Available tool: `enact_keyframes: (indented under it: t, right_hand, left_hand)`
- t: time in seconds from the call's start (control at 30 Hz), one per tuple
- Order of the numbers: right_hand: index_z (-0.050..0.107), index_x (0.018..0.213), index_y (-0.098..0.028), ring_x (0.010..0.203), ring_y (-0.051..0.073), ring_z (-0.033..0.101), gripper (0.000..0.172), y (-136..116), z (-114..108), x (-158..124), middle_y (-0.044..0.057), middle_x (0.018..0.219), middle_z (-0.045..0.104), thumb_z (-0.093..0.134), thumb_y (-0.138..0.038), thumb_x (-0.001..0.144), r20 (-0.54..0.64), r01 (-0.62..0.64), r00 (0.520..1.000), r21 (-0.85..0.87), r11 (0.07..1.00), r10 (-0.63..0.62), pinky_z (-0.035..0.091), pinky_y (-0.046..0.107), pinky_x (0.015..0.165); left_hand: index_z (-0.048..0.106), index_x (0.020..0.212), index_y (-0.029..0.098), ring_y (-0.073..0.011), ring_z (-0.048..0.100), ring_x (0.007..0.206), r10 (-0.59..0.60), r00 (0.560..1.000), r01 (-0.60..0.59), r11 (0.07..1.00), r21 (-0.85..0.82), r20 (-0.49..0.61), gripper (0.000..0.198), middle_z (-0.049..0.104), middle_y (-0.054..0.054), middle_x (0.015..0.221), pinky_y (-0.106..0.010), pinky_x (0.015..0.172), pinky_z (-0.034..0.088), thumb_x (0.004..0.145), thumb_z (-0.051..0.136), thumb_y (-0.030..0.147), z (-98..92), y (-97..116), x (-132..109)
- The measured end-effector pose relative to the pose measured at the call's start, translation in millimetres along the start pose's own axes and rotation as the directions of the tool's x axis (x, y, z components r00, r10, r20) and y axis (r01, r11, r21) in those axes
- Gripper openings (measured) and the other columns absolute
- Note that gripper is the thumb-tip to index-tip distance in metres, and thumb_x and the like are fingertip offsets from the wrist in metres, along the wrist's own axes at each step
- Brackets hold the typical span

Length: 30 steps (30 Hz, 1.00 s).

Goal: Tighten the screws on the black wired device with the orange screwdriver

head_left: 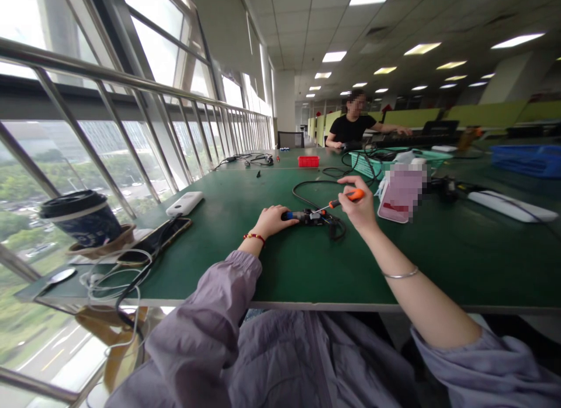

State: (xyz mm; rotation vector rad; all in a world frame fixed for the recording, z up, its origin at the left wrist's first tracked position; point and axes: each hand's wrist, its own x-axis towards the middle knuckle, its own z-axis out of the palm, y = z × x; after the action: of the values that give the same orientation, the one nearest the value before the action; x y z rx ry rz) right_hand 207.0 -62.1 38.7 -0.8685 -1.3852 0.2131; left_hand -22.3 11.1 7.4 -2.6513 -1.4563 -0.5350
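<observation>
My right hand (360, 208) is closed around the orange handle of a screwdriver (356, 194). The screwdriver's thin shaft slants down to the left, its tip at or just above a small black device (314, 217) on the table; whether it touches I cannot tell. My left hand (272, 221) is wrapped around the device's left end, where a blue part (287, 215) shows beside the thumb. A dark cable (337, 228) curls by the device's right end. The device's exact kind is not clear.
On the green table (210, 262) are a red tray (308, 161), a teal basket (363, 165) with cables, and a pink phone (397, 200). At left stand a coffee cup (83, 221), a phone (153, 241) and a white power bank (184, 204). A person (354, 124) sits across.
</observation>
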Motion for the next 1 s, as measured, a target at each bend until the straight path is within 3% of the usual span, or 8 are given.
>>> enact_keyframes:
  t: [0.13, 0.2, 0.3, 0.43, 0.57, 0.77, 0.87, 1.0]
  right_hand:
    - [0.041, 0.121, -0.025, 0.079, 0.016, 0.061, 0.062, 9, 0, 1, 0.003, 0.098, 0.062, 0.066, -0.035, 0.066, 0.001, 0.061, 0.998, 0.043, 0.997, -0.061, 0.048, 0.03, 0.067]
    - [0.041, 0.123, -0.025, 0.069, 0.015, 0.059, 0.066, 10, 2, 1, 0.0, 0.088, 0.061, 0.068, -0.04, 0.065, -0.021, 0.006, 1.0, -0.01, 1.0, -0.006, 0.048, 0.029, 0.065]
    - [0.056, 0.105, -0.022, 0.057, 0.014, 0.054, 0.044, 7, 4, 0, -0.005, 0.062, 0.054, 0.066, -0.046, 0.069, -0.061, -0.077, 0.996, -0.103, 0.992, 0.07, 0.046, 0.029, 0.063]
    - [0.061, 0.069, -0.02, 0.058, 0.014, 0.053, 0.025, 5, 3, 2, -0.001, 0.058, 0.055, 0.059, -0.045, 0.074, -0.06, -0.12, 0.992, -0.097, 0.988, 0.115, 0.042, 0.027, 0.055]
    - [0.061, 0.075, -0.02, 0.053, 0.012, 0.049, 0.012, 9, 2, 4, -0.004, 0.056, 0.049, 0.059, -0.03, 0.07, 0.029, -0.126, 0.991, -0.019, 0.992, 0.127, 0.04, 0.026, 0.051]
    - [0.045, 0.113, -0.024, 0.062, 0.011, 0.053, 0.06, 11, 5, 3, 0.0, 0.088, 0.056, 0.071, -0.033, 0.06, -0.085, -0.041, 0.995, 0.033, 0.999, 0.044, 0.039, 0.024, 0.049]
    - [0.05, 0.106, -0.022, 0.055, 0.011, 0.049, 0.051, 7, 5, 1, -0.006, 0.067, 0.051, 0.071, -0.04, 0.063, -0.147, -0.089, 0.986, -0.054, 0.995, 0.081, 0.041, 0.026, 0.055]
    - [0.058, 0.077, -0.021, 0.054, 0.012, 0.048, 0.022, 1, 2, 1, -0.005, 0.057, 0.05, 0.063, -0.041, 0.071, -0.11, -0.117, 0.989, -0.15, 0.982, 0.101, 0.04, 0.027, 0.058]
  left_hand:
    - [0.065, 0.107, 0.023, -0.0239, 0.059, 0.099, -0.003, 1.0, 0.003, 1.0, 0.006, 0.003, 0.05, 0.066, -0.005, 0.104, -0.032, 0.085, 0.042, 0.08, 0.051, 0.063, -0.9, 1, 0]
    - [0.065, 0.106, 0.023, -0.024, 0.059, 0.099, 0.001, 1.0, -0.001, 1.0, 0.006, 0.001, 0.05, 0.066, -0.005, 0.104, -0.032, 0.084, 0.042, 0.08, 0.051, 0.064, -1.3, 1, 0]
    - [0.065, 0.106, 0.022, -0.0241, 0.059, 0.098, 0.01, 1.0, -0.01, 1.0, 0.001, -0.001, 0.051, 0.066, -0.005, 0.104, -0.033, 0.084, 0.042, 0.08, 0.051, 0.063, -1.6, 1, 0]
    - [0.065, 0.106, 0.022, -0.024, 0.059, 0.099, 0.0, 1.0, 0.0, 1.0, -0.001, 0.004, 0.05, 0.066, -0.005, 0.105, -0.033, 0.084, 0.042, 0.08, 0.051, 0.063, -1.7, 2, 0]
    - [0.065, 0.106, 0.023, -0.024, 0.059, 0.1, -0.012, 1.0, 0.012, 1.0, -0.003, 0.012, 0.049, 0.066, -0.005, 0.105, -0.032, 0.085, 0.042, 0.08, 0.051, 0.062, -1.7, 2, 0]
    - [0.065, 0.106, 0.022, -0.0244, 0.059, 0.099, -0.003, 1.0, 0.003, 1.0, -0.01, 0.004, 0.05, 0.066, -0.005, 0.104, -0.033, 0.084, 0.042, 0.08, 0.052, 0.062, -1.4, 2, 0]
    - [0.065, 0.106, 0.023, -0.024, 0.059, 0.1, -0.006, 1.0, 0.006, 1.0, -0.013, 0.007, 0.049, 0.066, -0.005, 0.105, -0.032, 0.084, 0.042, 0.08, 0.052, 0.062, -1.2, 1, 0]
    - [0.065, 0.106, 0.022, -0.0243, 0.059, 0.099, 0.004, 1.0, -0.004, 1.0, -0.011, 0.003, 0.05, 0.066, -0.006, 0.106, -0.033, 0.085, 0.042, 0.08, 0.052, 0.063, -0.5, 0, 0]
